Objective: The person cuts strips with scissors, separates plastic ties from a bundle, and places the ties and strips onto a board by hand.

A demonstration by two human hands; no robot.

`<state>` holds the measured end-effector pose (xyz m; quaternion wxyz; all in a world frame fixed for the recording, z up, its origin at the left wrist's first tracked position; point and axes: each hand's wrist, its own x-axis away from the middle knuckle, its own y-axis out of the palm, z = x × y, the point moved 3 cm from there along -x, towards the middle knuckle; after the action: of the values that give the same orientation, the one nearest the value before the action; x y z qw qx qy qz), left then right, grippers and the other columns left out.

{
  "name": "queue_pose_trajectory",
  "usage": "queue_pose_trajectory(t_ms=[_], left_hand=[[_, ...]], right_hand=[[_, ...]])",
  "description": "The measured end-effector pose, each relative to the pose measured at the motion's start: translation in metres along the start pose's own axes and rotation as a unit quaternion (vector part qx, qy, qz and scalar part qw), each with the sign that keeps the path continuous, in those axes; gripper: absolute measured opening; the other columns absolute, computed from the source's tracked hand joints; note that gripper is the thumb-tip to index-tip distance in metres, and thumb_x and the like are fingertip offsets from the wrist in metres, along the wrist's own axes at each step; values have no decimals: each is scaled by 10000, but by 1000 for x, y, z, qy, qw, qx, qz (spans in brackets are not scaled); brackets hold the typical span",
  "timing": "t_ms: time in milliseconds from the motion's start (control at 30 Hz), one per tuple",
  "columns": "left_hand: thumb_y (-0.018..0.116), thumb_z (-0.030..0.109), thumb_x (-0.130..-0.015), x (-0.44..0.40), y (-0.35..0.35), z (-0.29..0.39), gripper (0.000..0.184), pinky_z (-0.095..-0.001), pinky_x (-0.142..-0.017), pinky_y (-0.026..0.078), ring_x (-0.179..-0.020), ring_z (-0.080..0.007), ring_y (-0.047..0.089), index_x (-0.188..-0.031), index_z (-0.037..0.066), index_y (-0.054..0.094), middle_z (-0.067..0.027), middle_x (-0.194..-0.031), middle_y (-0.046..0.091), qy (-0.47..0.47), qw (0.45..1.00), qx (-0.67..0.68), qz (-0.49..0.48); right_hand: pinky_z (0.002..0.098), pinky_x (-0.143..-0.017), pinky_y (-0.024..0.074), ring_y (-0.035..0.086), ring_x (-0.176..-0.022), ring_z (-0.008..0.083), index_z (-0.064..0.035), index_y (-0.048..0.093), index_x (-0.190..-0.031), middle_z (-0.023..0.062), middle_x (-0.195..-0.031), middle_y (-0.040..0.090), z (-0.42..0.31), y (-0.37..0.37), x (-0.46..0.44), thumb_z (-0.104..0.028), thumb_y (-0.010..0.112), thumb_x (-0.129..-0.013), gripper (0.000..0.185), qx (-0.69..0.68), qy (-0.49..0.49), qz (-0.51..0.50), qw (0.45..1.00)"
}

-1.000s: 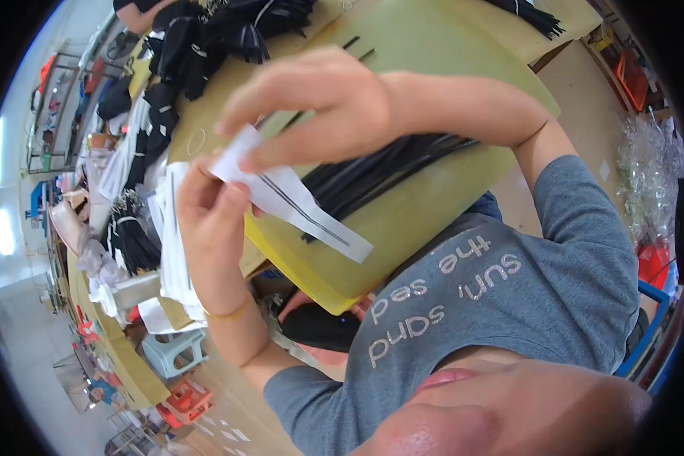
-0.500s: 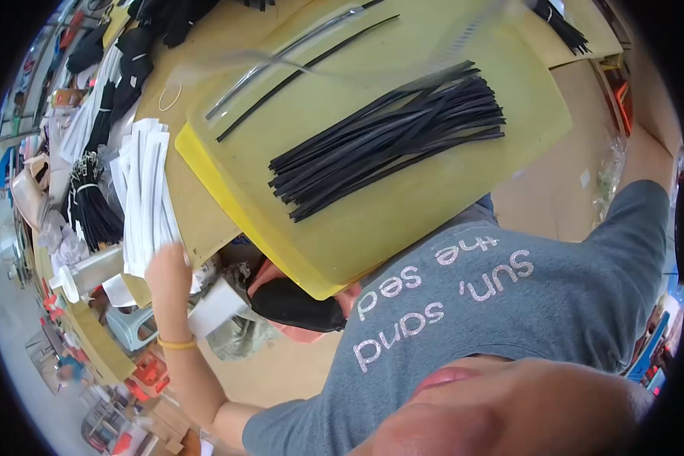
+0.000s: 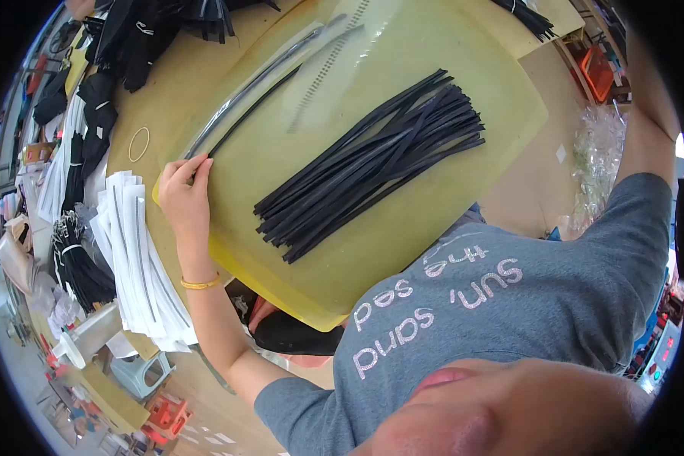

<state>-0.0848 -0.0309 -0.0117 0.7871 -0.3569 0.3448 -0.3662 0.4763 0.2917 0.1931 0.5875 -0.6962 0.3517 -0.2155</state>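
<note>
My left hand (image 3: 186, 182) is at the left edge of a yellow translucent board (image 3: 448, 205), with thumb and fingertips pinched on the lower end of a thin black strip (image 3: 254, 114). Alongside that strip runs a shiny, clear-edged dark strip (image 3: 262, 72). A see-through piece with a row of small dark marks (image 3: 327, 72) appears over the upper part of the board; what it is I cannot tell. A bundle of black strips (image 3: 372, 163) lies across the middle of the board. My right arm (image 3: 646, 144) reaches up along the right edge, its hand out of view.
White strips (image 3: 140, 258) lie stacked left of the board, near a tied black bundle (image 3: 83, 266). A pale rubber band (image 3: 138, 144) rests on the table. Black bundles (image 3: 140, 45) sit at the upper left. Clear plastic wrap (image 3: 596, 163) and a red crate (image 3: 594, 72) are at right.
My left hand has moved up from the white strips to the board and closed on the thin black strip's end. The blurred see-through piece above the board has shifted.
</note>
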Motion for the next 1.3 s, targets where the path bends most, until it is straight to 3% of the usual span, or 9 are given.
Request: queue_pose_trajectory(t_ms=[233, 333, 467, 600, 733, 867, 967, 1167, 1300], left_hand=[[727, 115, -877, -8, -12, 6, 223, -256, -771, 481, -842, -145, 624, -1091, 56, 747, -58, -976, 677, 46, 997, -52, 39], [689, 117, -917, -30, -23, 53, 345, -268, -891, 481, -1046, -163, 630, -1258, 68, 671, -94, -1158, 668, 62, 987, 140, 56], [785, 190, -852, -67, -30, 114, 666, -351, -1014, 441, -1282, -223, 515, -1409, -9, 479, -121, -1337, 584, 175, 867, 461, 66], [760, 158, -864, -79, -32, 156, 758, -395, -1118, 330, -1345, -261, 460, -1498, 46, 359, -159, -1427, 503, 216, 884, 413, -15], [842, 104, -778, -63, -6, 152, 879, -400, -1040, 456, -1237, -250, 547, -1494, 10, 341, -193, -1320, 561, 178, 881, 432, -73], [781, 90, -846, -29, 11, 123, 668, -303, -818, 585, -963, -214, 693, -1419, 20, 444, -152, -1192, 653, -30, 781, 602, -162], [684, 131, -939, 0, 18, 93, 481, -318, -830, 577, -977, -231, 700, -1368, 24, 495, -137, -1178, 672, -145, 706, 674, -161], [654, 92, -956, 24, 9, 77, 283, -293, -762, 589, -934, -191, 707, -1218, -5, 609, -88, -1084, 705, -202, 573, 790, -80], [636, 72, -957, 36, 0, 73, 292, -278, -785, 576, -927, -178, 693, -1233, -19, 609, -105, -1095, 695, -206, 665, 711, -99]], right_hand=[[275, -691, 532, 637, -758, 142, -17, 681, -988, 67, -821, 657, 8, 6, 10, -33, 688, -866, 124, 5, 40, -10, 999], [273, -687, 531, 635, -754, 139, -17, 679, -982, 64, -815, 654, 6, 12, 12, -34, 687, -867, 116, 4, 37, -12, 999], [270, -681, 529, 632, -748, 134, -18, 676, -973, 59, -808, 649, -4, 21, 9, -36, 686, -869, 107, 3, 22, -13, 1000], [267, -676, 527, 629, -742, 130, -18, 673, -964, 55, -801, 645, -12, 33, 7, -38, 685, -870, 97, -5, 9, -14, 1000], [265, -670, 525, 626, -736, 126, -18, 670, -956, 50, -794, 640, -21, 42, 1, -40, 684, -872, 88, -12, -9, -14, 1000], [262, -665, 523, 622, -730, 121, -18, 667, -947, 46, -787, 636, -27, 50, -6, -42, 683, -874, 79, -21, -25, -15, 999], [260, -661, 522, 620, -726, 118, -19, 665, -941, 42, -781, 632, -25, 53, -12, -44, 682, -875, 73, -25, -33, -20, 999], [256, -652, 519, 615, -717, 112, -19, 660, -928, 35, -771, 625, -29, 61, -23, -47, 680, -878, 61, -31, -48, -24, 998], [253, -647, 517, 612, -711, 107, -19, 657, -919, 31, -764, 621, -37, 71, -29, -49, 679, -879, 54, -39, -71, -22, 997]])
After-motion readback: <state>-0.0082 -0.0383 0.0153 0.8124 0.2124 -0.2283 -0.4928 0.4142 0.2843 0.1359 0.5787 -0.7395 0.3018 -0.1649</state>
